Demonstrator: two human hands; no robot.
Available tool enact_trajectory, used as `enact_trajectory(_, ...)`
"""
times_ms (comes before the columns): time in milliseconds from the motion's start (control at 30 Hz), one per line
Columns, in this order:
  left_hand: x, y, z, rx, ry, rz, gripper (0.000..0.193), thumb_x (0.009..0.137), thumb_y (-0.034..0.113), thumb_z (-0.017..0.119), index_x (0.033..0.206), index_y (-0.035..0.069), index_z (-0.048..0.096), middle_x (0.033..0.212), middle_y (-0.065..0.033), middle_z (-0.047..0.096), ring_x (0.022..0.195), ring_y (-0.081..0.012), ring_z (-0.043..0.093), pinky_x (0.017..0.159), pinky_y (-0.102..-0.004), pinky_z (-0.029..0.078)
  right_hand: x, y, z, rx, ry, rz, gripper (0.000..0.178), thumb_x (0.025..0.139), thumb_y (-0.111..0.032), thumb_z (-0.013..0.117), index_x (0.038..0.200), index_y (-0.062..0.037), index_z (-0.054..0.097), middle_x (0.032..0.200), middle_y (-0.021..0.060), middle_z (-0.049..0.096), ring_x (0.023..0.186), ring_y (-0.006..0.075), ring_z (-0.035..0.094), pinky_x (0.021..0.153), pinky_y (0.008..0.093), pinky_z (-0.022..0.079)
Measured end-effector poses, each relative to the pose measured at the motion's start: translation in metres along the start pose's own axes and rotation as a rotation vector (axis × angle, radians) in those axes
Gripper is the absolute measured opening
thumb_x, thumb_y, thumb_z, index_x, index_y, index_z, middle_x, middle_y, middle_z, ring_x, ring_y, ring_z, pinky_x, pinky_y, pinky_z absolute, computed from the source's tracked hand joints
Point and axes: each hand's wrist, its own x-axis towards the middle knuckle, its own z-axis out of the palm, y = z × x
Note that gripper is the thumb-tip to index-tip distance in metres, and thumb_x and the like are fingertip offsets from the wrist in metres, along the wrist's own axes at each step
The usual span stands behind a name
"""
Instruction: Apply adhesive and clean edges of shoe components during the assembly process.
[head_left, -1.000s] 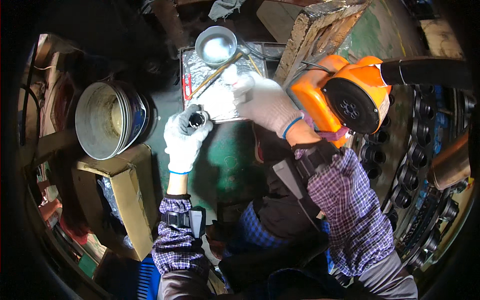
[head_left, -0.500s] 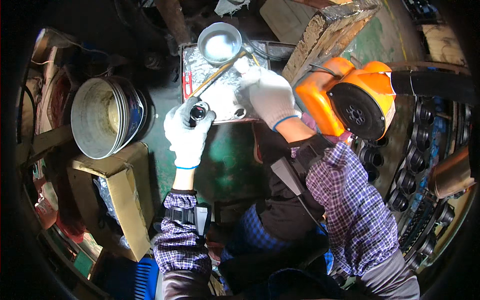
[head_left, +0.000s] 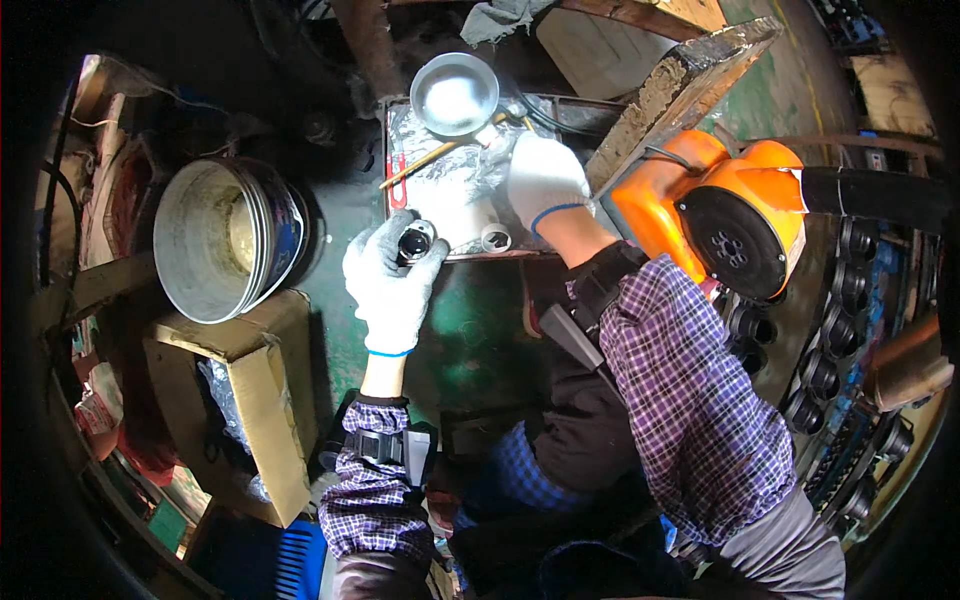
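Note:
My left hand (head_left: 390, 285), in a white knit glove with a blue cuff, grips a small round ring-shaped part (head_left: 416, 241) with a dark centre, at the near left edge of a foil-covered work surface (head_left: 440, 205). My right hand (head_left: 550, 182), gloved alike, is over the right side of that surface. Its fingers look curled, but glare and the back of the hand hide what is in them. Left of it lies a thin wooden stick (head_left: 420, 166). Another small ring (head_left: 495, 238) rests near the front edge. Behind stands a round pale bowl (head_left: 455, 97).
A red tool (head_left: 398, 182) lies at the surface's left edge. An orange machine (head_left: 700, 205) with a black hose stands right, beside a worn wooden board (head_left: 685, 90). Nested buckets (head_left: 205, 240) and an open cardboard box (head_left: 280, 420) stand left. Several black round parts (head_left: 820, 375) line the right.
The view has shifted, so the scene sits slightly lower and more to the right. My right hand has drawn nearer to the orange machine's side, away from the stick. My left hand keeps its ring-shaped part.

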Motion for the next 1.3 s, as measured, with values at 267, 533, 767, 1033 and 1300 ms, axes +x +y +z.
enact_trajectory(267,0.004,0.000,-0.003,-0.046,-0.007,0.003,0.041,0.062,0.018,0.079,0.098,0.004,0.065,0.091,-0.0124,0.063,0.085,-0.0261,0.056,0.081,-0.0365,0.044,0.022,0.004,-0.012,0.020,-0.311,0.082,0.020,0.077,-0.010,0.050,0.086,-0.0001,0.065,0.086,0.0217,0.064,0.081,0.0349,0.063,0.075,0.0400,0.051)
enact_trajectory(533,0.006,0.005,-0.002,-0.116,0.045,-0.030,0.041,0.061,0.023,0.078,0.097,0.007,0.067,0.088,-0.0145,0.062,0.086,-0.0301,0.056,0.081,-0.0396,0.045,0.025,0.007,-0.014,0.012,-0.392,0.106,0.023,0.081,-0.012,0.049,0.092,-0.0026,0.067,0.092,0.0191,0.066,0.087,0.0326,0.064,0.076,0.0389,0.051)
enact_trajectory(767,0.004,0.000,-0.005,-0.105,0.063,-0.046,0.042,0.061,0.022,0.078,0.098,0.006,0.067,0.090,-0.0152,0.062,0.089,-0.0304,0.056,0.082,-0.0390,0.045,0.017,0.000,-0.024,-0.029,-0.383,-0.099,0.021,0.079,-0.012,0.049,0.086,-0.0024,0.066,0.087,0.0191,0.066,0.081,0.0327,0.064,0.072,0.0394,0.051)
enact_trajectory(1033,0.001,0.002,-0.005,-0.106,0.075,-0.069,0.045,0.060,0.023,0.079,0.100,0.005,0.066,0.092,-0.0150,0.063,0.092,-0.0299,0.055,0.084,-0.0389,0.044,0.021,-0.001,-0.023,-0.034,-0.420,-0.046,0.022,0.080,-0.013,0.049,0.088,-0.0035,0.067,0.088,0.0182,0.066,0.081,0.0316,0.065,0.071,0.0387,0.052)
enact_trajectory(1300,0.001,-0.002,-0.005,-0.120,0.087,-0.085,0.048,0.060,0.025,0.079,0.103,0.006,0.066,0.092,-0.0149,0.063,0.092,-0.0298,0.055,0.084,-0.0388,0.044,0.031,-0.012,-0.035,-0.012,-0.601,-0.106,0.022,0.079,-0.013,0.050,0.088,-0.0045,0.068,0.093,0.0170,0.066,0.085,0.0312,0.064,0.075,0.0378,0.052)
